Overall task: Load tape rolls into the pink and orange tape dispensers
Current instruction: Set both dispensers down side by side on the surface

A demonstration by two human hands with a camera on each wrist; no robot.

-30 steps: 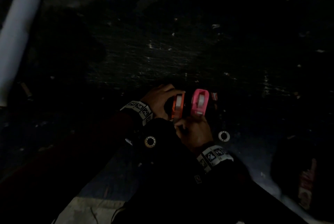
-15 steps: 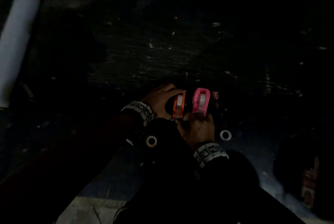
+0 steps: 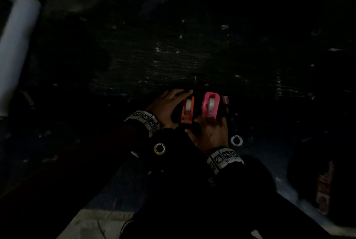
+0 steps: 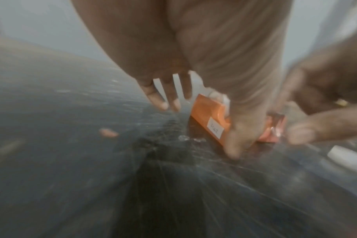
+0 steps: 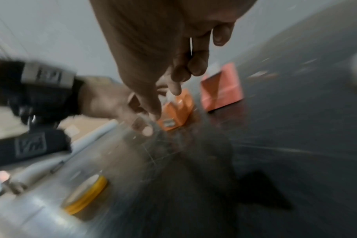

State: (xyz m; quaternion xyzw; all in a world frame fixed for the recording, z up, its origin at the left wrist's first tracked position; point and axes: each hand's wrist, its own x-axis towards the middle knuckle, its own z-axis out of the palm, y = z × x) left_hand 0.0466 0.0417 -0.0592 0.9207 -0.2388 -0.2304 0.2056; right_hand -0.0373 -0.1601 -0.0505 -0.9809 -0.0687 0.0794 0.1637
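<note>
Nearest the person, a yellow-edged tape roll [image 3: 159, 148] and a white tape roll [image 3: 236, 140] lie flat on the dark table [image 3: 173, 61], one on each side of the wrists. Just beyond, the right hand [image 3: 211, 132] reaches between the two dispensers with fingers loosely spread, holding nothing that can be made out. The left hand [image 3: 167, 106] pinches the orange dispenser [image 3: 187, 110], thumb at its near end, fingers along its far side. A small white label [image 4: 215, 129] on its side carries handwriting too blurred to read. The pink dispenser [image 3: 210, 107] stands just right of it, a roll seated inside. Far left lies a large white paper roll [image 3: 15, 53].
</note>
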